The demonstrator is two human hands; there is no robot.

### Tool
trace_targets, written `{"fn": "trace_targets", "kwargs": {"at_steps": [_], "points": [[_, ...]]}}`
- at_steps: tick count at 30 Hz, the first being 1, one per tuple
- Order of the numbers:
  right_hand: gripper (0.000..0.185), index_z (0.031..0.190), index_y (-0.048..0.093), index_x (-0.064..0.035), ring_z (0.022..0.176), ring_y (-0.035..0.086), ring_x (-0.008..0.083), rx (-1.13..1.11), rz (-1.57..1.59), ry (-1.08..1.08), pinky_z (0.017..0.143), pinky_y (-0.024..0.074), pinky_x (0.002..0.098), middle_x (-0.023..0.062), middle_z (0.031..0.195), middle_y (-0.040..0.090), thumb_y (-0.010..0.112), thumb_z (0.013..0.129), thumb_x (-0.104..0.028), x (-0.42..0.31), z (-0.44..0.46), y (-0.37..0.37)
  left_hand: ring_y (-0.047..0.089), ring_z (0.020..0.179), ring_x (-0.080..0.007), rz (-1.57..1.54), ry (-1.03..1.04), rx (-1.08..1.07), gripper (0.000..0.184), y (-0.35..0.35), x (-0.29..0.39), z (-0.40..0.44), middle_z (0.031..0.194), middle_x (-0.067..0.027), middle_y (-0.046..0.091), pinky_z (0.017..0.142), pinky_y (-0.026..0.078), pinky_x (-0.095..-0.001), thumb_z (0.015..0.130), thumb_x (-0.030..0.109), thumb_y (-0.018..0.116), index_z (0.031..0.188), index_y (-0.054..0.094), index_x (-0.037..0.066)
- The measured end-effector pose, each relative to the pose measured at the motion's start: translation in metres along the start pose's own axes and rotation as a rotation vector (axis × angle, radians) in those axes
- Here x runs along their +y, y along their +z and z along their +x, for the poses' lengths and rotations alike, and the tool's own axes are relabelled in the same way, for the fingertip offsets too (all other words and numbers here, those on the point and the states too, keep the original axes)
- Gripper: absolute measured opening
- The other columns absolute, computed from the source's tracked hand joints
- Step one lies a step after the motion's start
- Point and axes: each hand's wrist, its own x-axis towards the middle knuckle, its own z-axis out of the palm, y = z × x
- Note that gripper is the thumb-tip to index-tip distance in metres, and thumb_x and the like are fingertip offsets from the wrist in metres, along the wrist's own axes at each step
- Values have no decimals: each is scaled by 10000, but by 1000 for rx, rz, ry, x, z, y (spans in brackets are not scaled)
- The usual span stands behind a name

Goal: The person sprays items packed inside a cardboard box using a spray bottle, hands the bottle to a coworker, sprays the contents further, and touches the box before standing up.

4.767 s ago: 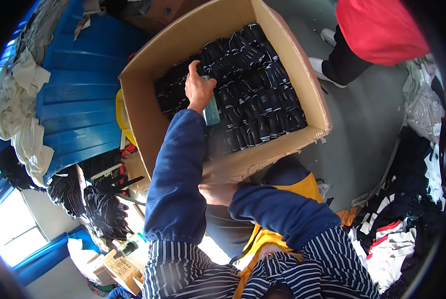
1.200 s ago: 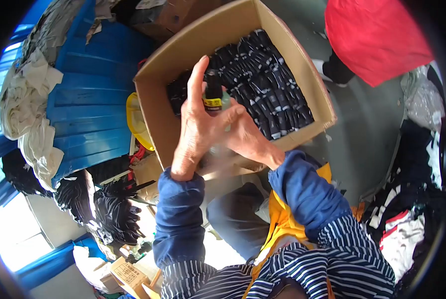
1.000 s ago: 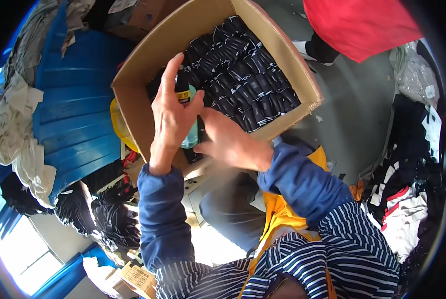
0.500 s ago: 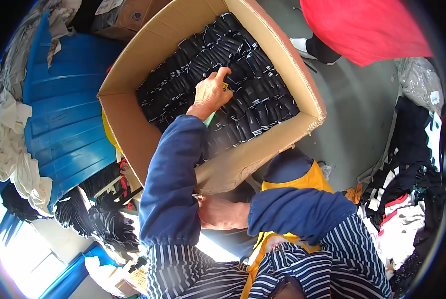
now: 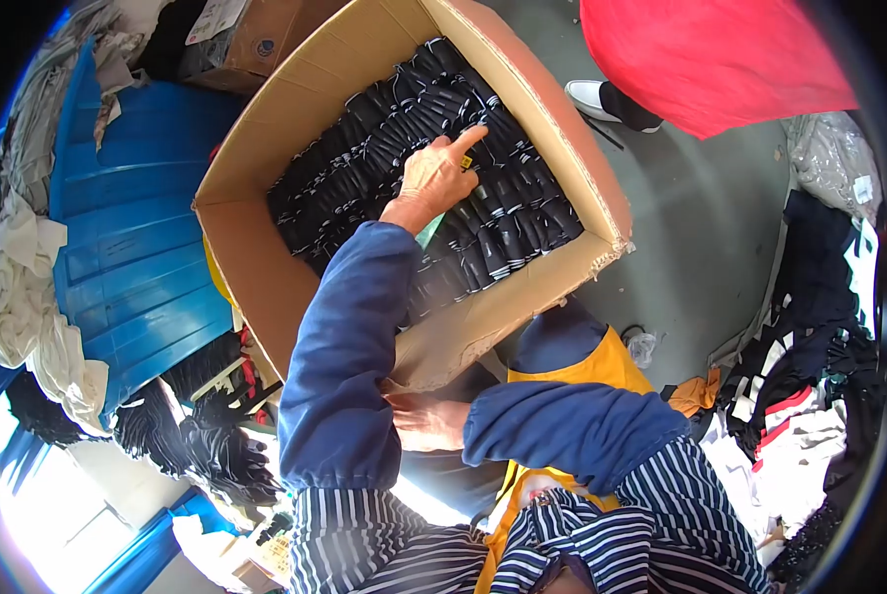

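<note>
A large open cardboard box [image 5: 602, 178] stands before me, packed with rows of rolled black fabric bundles [image 5: 364, 148] edged in white; their exact kind is unclear. Over the bundles is my left hand [image 5: 435, 178], its index finger stretched out and its other fingers curled. A small yellow piece [image 5: 466, 161] shows by those fingers, and a pale green strip [image 5: 430, 230] lies below the wrist. Whatever sits inside the curl is hidden. My right hand [image 5: 428, 421] is at the near side of the box, its fingers covered behind my left sleeve.
A blue panel [image 5: 136, 218] with white cloth [image 5: 27, 267] lies to the left. Black garments [image 5: 201, 445] are heaped below it. At the upper right a person in red [image 5: 711, 59] stands on the grey floor. Mixed clothing [image 5: 800, 416] is piled on the right.
My left hand has shifted slightly right over the bundles, its index finger stretched further. My right forearm and the box have moved a little left in view.
</note>
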Motion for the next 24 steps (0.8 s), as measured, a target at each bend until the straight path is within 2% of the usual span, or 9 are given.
{"fn": "trace_targets", "kwargs": {"at_steps": [2,7,11,14,19,22,23,24], "points": [[482,1307,415,-50,1359,225,254,1,-30,-8,1145,142,435,113,1451,271,423,844,-182,2,-4,4,607,775,-383,-7,-40,-3,531,0,0,5,815,-188,613,692,488,-437,643,145,637,1153,488,157],[484,1309,415,-52,1369,212,254,-39,0,-3,1146,140,440,115,1454,270,427,840,-172,4,-3,2,608,782,-384,24,5,-62,516,2,-3,9,819,-193,618,692,487,-443,643,149,643,1135,487,151],[482,1306,418,-54,1377,197,246,-177,-55,-19,1149,131,442,110,1464,255,429,838,-168,4,-7,-10,609,799,-385,-38,1,-15,493,7,-4,10,829,-197,623,696,487,-441,648,149,647,1114,490,143],[476,1304,421,-56,1379,193,246,-171,-120,6,1152,124,439,109,1463,256,424,843,-174,4,-12,-4,609,802,-385,-3,-74,-111,493,9,-1,13,812,-194,623,702,489,-431,645,135,650,1112,493,140],[470,1308,421,-70,1384,180,248,-357,-55,-1,1154,119,436,105,1475,233,408,852,-181,6,-3,-25,612,781,-380,-155,32,5,474,8,1,12,763,-194,613,699,483,-425,632,129,657,1084,518,131],[467,1312,419,-73,1387,169,250,42,-233,19,1157,116,426,102,1482,218,397,861,-194,6,-12,-6,607,756,-358,-184,-42,-149,499,-1,13,17,744,-189,604,694,474,-410,618,128,669,1094,524,130],[467,1312,419,-73,1387,169,250,41,-235,20,1157,116,426,102,1482,218,397,861,-194,7,-13,1,607,756,-358,-184,-40,-148,499,2,12,18,744,-189,604,694,474,-410,618,128,669,1094,524,130],[464,1312,418,-69,1388,167,253,169,-198,32,1159,113,418,101,1484,214,393,865,-191,7,-13,9,605,747,-346,-203,-59,-135,501,6,11,20,738,-184,600,690,472,-404,616,129,671,1095,522,131]]}}
